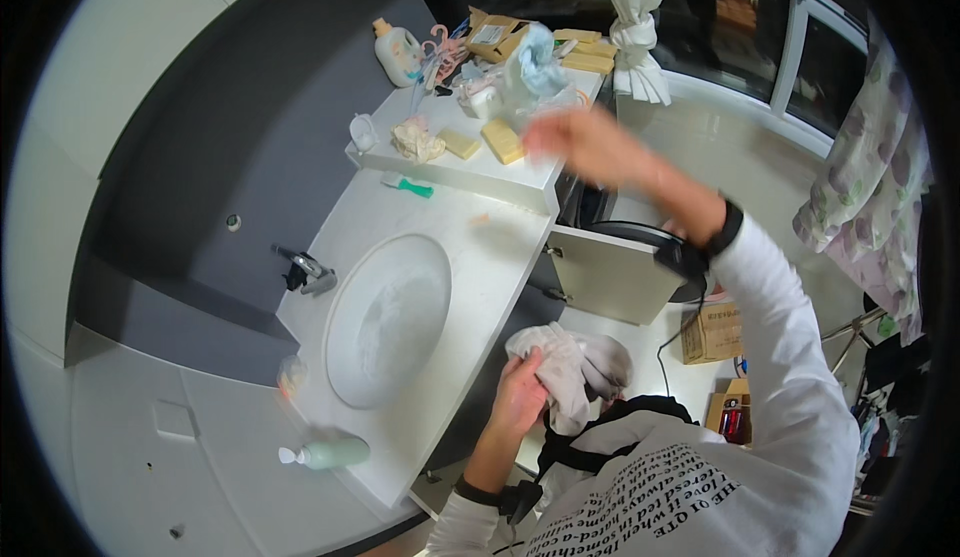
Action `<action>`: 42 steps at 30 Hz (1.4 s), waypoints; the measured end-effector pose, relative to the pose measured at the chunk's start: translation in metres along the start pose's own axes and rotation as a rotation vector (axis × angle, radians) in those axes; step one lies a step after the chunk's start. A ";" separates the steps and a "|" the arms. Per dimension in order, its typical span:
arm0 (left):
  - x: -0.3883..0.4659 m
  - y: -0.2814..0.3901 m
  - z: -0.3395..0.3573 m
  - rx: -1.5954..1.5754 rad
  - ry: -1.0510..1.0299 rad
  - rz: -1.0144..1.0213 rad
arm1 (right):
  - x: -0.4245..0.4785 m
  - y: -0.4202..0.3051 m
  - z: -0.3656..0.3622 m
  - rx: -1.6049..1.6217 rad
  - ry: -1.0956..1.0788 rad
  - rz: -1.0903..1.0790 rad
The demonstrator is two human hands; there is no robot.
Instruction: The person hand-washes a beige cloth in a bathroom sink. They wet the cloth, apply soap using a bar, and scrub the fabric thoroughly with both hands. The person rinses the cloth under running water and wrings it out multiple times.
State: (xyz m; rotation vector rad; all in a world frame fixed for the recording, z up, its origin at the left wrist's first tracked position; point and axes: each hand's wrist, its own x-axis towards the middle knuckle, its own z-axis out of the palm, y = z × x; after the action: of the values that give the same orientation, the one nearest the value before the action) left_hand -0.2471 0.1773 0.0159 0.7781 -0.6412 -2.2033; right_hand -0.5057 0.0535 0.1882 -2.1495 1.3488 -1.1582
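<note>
A crumpled off-white cloth point(559, 377) hangs from my left hand point(520, 395), its thumb lying over the fabric. The cloth is in front of my body, beside the counter's front edge. My right hand point(581, 144), blurred by motion, is over the front end of the raised ledge point(450, 170). Close to its fingertips lies a yellow soap-like bar point(502, 142). A second, paler bar point(458, 144) rests beside a crumpled cream cloth point(417, 140). Blur hides whether my right fingers hold anything.
An oval washbasin point(390, 324) with a metal faucet point(311, 272) is set in the white counter. A green-handled brush point(409, 185) and a pump bottle point(334, 453) lie there. The ledge's back holds a detergent bottle point(398, 54) and bagged light-blue cloth point(538, 69). A cabinet door point(611, 275) stands open.
</note>
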 end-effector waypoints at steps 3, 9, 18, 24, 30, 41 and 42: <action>0.011 0.007 0.001 -0.140 0.008 0.077 | -0.077 -0.004 0.063 0.180 -0.594 0.137; 0.045 0.011 -0.003 -0.085 -0.043 0.262 | -0.139 0.030 0.159 0.293 0.060 0.239; 0.082 0.004 -0.023 0.504 0.222 0.480 | -0.103 0.051 0.122 1.354 -0.039 0.690; 0.074 0.020 -0.015 0.634 0.393 0.438 | -0.112 0.059 0.092 1.787 -0.056 0.765; 0.073 0.020 0.019 1.105 0.532 0.968 | -0.126 0.047 0.070 1.953 -0.039 0.757; 0.078 0.042 0.040 0.153 -0.052 0.066 | -0.152 0.115 0.027 0.524 0.093 0.641; 0.077 0.039 0.042 0.076 -0.035 0.088 | -0.160 0.118 0.030 0.191 0.132 0.523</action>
State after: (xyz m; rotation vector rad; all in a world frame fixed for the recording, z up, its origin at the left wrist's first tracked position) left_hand -0.3029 0.1041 0.0437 0.7368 -0.7663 -2.1269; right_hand -0.5842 0.1309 0.0208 -1.4813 1.6485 -1.1638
